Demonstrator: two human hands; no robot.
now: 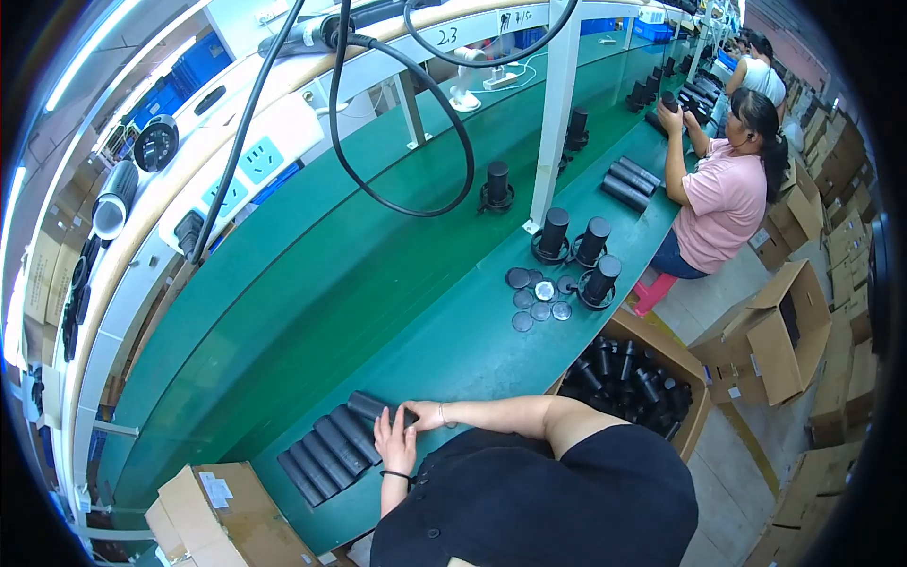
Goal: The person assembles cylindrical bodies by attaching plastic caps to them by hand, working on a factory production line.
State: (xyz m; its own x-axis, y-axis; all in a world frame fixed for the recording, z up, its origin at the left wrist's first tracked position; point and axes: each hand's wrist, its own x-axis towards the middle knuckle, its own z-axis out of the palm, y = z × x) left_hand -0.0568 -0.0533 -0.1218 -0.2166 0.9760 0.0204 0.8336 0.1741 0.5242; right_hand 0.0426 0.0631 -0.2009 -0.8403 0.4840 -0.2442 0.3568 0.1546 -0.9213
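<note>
- Resting my left hand flat, fingers spread open, against the near end of a row of black tubes lying side by side on the green bench.
- My right hand touches the last tube in the row; I cannot tell whether those fingers grip it.
- A cardboard box sits just left of the row.
- Round black discs and upright black tubes lie farther along the bench.
- A box of black parts stands to my right.
- Another person works beyond.
</note>
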